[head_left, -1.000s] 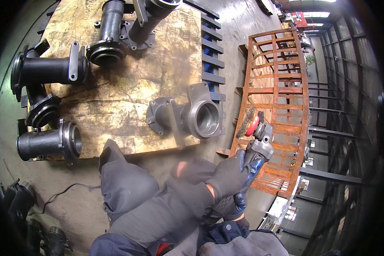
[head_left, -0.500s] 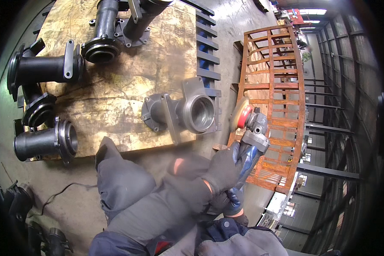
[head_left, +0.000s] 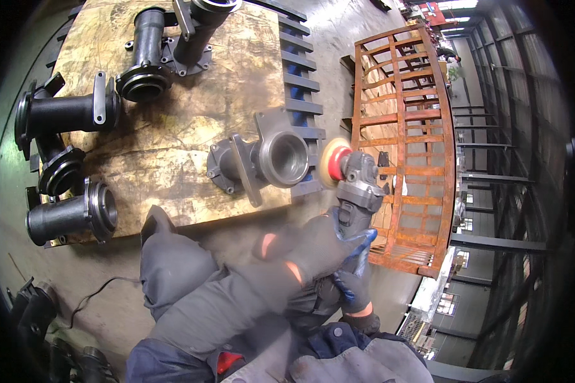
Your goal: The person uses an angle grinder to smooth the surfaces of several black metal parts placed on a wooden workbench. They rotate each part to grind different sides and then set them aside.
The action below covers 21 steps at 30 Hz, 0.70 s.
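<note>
Both my gloved hands hold an angle grinder (head_left: 359,188) with a red-backed tan disc (head_left: 334,163). My left hand (head_left: 329,246) is closed round the grinder's body behind its head. Lower down, my right hand (head_left: 354,284), in a blue-palmed dark glove, grips the rear of the grinder; its fingers are partly hidden. Just left of the disc is the round machined mouth of a grey metal pipe fitting (head_left: 285,159), with a narrow gap between them. That fitting lies on the stained wooden board (head_left: 166,172), its bolted flange turned to the left.
Several black pipe fittings (head_left: 70,113) lie along the board's left and far sides. Dark slats (head_left: 303,107) stick out past its right edge. A rusty orange metal frame (head_left: 421,118) stands to the right. More black fittings (head_left: 35,316) and a cable (head_left: 96,290) lie on the floor, lower left.
The grinder has moved left and up, bringing its disc closer to the grey fitting's mouth. Both hands went with it. The whole view has shifted slightly.
</note>
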Each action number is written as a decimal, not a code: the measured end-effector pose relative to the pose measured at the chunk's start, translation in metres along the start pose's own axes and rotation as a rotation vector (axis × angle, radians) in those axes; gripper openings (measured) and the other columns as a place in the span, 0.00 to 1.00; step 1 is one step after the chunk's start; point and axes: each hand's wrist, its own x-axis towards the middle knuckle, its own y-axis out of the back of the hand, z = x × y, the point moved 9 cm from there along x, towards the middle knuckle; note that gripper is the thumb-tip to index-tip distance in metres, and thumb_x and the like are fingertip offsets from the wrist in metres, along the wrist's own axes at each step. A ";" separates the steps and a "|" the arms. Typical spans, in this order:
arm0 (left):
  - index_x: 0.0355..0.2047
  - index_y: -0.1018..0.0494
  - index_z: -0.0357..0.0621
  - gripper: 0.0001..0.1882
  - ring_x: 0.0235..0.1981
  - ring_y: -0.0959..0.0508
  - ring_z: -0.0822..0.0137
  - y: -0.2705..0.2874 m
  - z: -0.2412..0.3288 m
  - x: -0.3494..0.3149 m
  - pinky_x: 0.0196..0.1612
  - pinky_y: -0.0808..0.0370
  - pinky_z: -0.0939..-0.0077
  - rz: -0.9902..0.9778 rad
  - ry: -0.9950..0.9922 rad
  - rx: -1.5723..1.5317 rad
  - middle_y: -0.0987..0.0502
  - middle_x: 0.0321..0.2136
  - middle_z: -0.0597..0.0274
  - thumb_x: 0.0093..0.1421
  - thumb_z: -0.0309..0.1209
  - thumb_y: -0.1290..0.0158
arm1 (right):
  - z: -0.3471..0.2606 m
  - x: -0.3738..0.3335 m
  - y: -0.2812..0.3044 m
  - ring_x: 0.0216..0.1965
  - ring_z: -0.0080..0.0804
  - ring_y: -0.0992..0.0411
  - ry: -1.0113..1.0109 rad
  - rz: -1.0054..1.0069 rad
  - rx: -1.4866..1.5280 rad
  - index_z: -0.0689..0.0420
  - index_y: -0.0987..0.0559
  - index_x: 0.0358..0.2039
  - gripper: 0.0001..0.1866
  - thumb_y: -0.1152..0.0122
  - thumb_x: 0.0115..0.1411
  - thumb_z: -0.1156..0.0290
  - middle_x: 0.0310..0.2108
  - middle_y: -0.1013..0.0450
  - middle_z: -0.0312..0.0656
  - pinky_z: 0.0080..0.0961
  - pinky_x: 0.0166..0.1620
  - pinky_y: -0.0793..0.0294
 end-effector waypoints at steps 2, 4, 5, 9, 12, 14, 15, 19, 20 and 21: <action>0.43 0.25 0.36 0.30 0.38 0.19 0.51 -0.007 -0.007 0.003 0.41 0.24 0.61 -0.082 0.022 -0.017 0.20 0.36 0.45 0.58 0.55 0.40 | 0.011 0.004 0.001 0.62 0.30 0.40 -0.121 -0.022 0.206 0.56 0.59 0.73 0.58 0.34 0.47 0.87 0.64 0.43 0.37 0.29 0.58 0.29; 0.40 0.24 0.35 0.29 0.34 0.19 0.53 -0.009 -0.021 0.004 0.40 0.25 0.61 -0.090 0.077 0.066 0.20 0.33 0.46 0.59 0.53 0.41 | -0.007 0.008 -0.015 0.62 0.37 0.38 -0.256 -0.010 0.390 0.58 0.51 0.71 0.52 0.34 0.47 0.77 0.61 0.39 0.43 0.35 0.64 0.35; 0.39 0.24 0.35 0.29 0.34 0.19 0.53 -0.007 -0.018 0.002 0.40 0.25 0.61 -0.083 0.076 0.032 0.20 0.33 0.46 0.60 0.53 0.41 | -0.004 0.012 -0.015 0.62 0.37 0.37 -0.262 -0.030 0.387 0.59 0.50 0.71 0.52 0.34 0.47 0.78 0.61 0.39 0.43 0.35 0.63 0.35; 0.40 0.24 0.33 0.29 0.34 0.19 0.53 0.001 -0.009 -0.002 0.41 0.24 0.62 -0.033 0.022 -0.106 0.20 0.33 0.45 0.61 0.53 0.43 | 0.000 0.018 -0.023 0.62 0.33 0.37 -0.323 -0.114 0.451 0.59 0.48 0.70 0.48 0.36 0.49 0.83 0.60 0.38 0.41 0.30 0.62 0.34; 0.43 0.24 0.34 0.28 0.35 0.20 0.59 0.002 -0.014 -0.008 0.41 0.24 0.66 -0.007 0.051 -0.194 0.20 0.34 0.49 0.62 0.51 0.43 | 0.004 0.021 -0.021 0.58 0.29 0.35 -0.285 -0.183 0.349 0.58 0.46 0.69 0.45 0.39 0.51 0.85 0.56 0.36 0.38 0.27 0.60 0.32; 0.44 0.25 0.35 0.26 0.35 0.20 0.65 0.004 -0.021 -0.011 0.40 0.24 0.69 0.025 0.092 -0.263 0.19 0.36 0.53 0.63 0.49 0.43 | 0.002 0.025 -0.021 0.55 0.26 0.34 -0.126 -0.243 0.085 0.57 0.44 0.68 0.42 0.41 0.53 0.86 0.53 0.35 0.35 0.25 0.59 0.31; 0.44 0.25 0.35 0.26 0.35 0.21 0.66 0.005 -0.022 -0.012 0.40 0.24 0.70 0.042 0.072 -0.265 0.20 0.36 0.55 0.63 0.49 0.43 | 0.003 0.025 -0.024 0.55 0.26 0.34 -0.144 -0.252 0.162 0.56 0.43 0.67 0.41 0.42 0.54 0.86 0.52 0.35 0.34 0.24 0.58 0.32; 0.45 0.26 0.35 0.25 0.35 0.22 0.70 0.014 -0.027 -0.011 0.38 0.24 0.73 0.066 0.095 -0.265 0.20 0.36 0.57 0.64 0.48 0.44 | -0.002 0.032 -0.042 0.52 0.23 0.35 -0.157 -0.285 0.368 0.54 0.40 0.65 0.37 0.45 0.55 0.88 0.48 0.36 0.32 0.22 0.57 0.33; 0.45 0.26 0.35 0.25 0.35 0.22 0.70 0.016 -0.027 -0.010 0.38 0.24 0.73 0.056 0.125 -0.267 0.21 0.35 0.57 0.64 0.48 0.44 | -0.007 0.035 -0.044 0.52 0.23 0.35 -0.110 -0.281 0.346 0.53 0.40 0.65 0.37 0.45 0.55 0.88 0.47 0.36 0.32 0.22 0.57 0.33; 0.45 0.26 0.35 0.25 0.35 0.22 0.70 0.019 -0.023 -0.009 0.37 0.24 0.73 0.055 0.137 -0.270 0.21 0.35 0.57 0.64 0.48 0.44 | -0.012 0.038 -0.045 0.52 0.22 0.35 -0.063 -0.278 0.323 0.53 0.39 0.65 0.36 0.45 0.56 0.88 0.47 0.36 0.32 0.22 0.57 0.32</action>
